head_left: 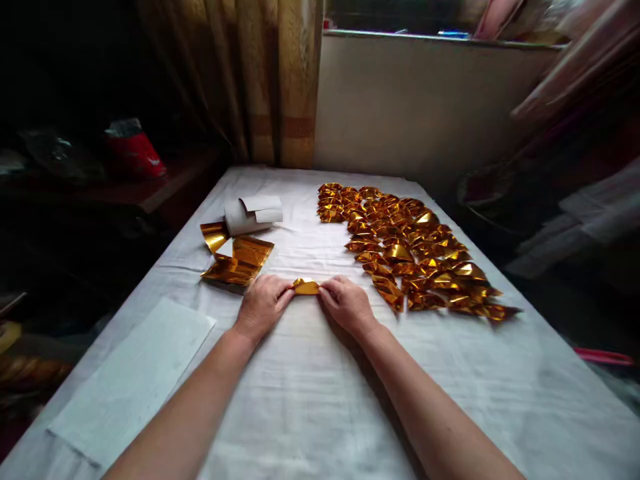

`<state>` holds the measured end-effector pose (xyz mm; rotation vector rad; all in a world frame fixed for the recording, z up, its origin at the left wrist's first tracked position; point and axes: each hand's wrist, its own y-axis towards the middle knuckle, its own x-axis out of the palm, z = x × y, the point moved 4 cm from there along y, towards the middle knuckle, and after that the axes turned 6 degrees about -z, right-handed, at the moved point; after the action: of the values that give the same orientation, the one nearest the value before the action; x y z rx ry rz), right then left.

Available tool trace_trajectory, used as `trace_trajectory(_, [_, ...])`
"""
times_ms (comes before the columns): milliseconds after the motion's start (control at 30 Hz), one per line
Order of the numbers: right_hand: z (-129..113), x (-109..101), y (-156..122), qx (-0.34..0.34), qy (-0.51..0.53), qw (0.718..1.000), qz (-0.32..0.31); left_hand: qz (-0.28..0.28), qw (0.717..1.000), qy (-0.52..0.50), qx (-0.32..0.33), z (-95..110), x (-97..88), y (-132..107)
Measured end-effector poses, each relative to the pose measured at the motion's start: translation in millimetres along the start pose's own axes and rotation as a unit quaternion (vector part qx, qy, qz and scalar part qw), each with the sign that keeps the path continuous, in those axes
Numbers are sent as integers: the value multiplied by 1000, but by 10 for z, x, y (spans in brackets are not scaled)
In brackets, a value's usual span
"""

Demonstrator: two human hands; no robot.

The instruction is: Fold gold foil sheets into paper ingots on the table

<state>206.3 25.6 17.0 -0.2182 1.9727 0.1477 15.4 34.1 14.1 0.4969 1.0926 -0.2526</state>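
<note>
Left hand (pixel 263 301): fingers pinch the left end of a folded gold foil piece (pixel 305 288)
Right hand (pixel 351 307): fingers pinch its right end
Gold foil piece: mid-scene, between both hands
Finished-looking foil folds (pixel 400 252): clustered, far right
Gold foil sheets (pixel 247 257): left, beside curled white paper (pixel 240 217)
White sheet (pixel 135 380): near left

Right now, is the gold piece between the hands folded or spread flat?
Folded: the gold piece shows angled faces and a raised edge, its ends pinched by the left hand and right hand.
</note>
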Motion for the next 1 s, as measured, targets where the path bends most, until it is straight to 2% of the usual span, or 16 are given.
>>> trace_trajectory(233, [-67, -8, 22, 59, -16, 998, 15, 6, 997, 45, -61, 54, 14, 77])
trace_trajectory(500, [-111, 49, 4, 75, -69, 994, 28, -3, 993, 56, -100, 77, 42, 106])
trace_trajectory(600, [-142, 62, -19, 55, -89, 994, 41, -2, 993, 53, -107, 66, 52, 109])
trace_trajectory(700, [-249, 99, -48, -38, -103, 992, 57, -6, 993, 54, -104, 65, 52, 111])
trace_trajectory(800, [-361, 206, -60, -128, -101, 987, 5, -4, 994, 48, -102, 62, 48, 109])
trace_trajectory(900, [-375, 286, -50, -116, -98, 987, -56, -3, 994, 42, -99, 53, 58, 108])
trace_trajectory(1000, [-323, 277, -71, -85, -105, 988, -81, -10, 994, 38, -102, 39, 78, 107])
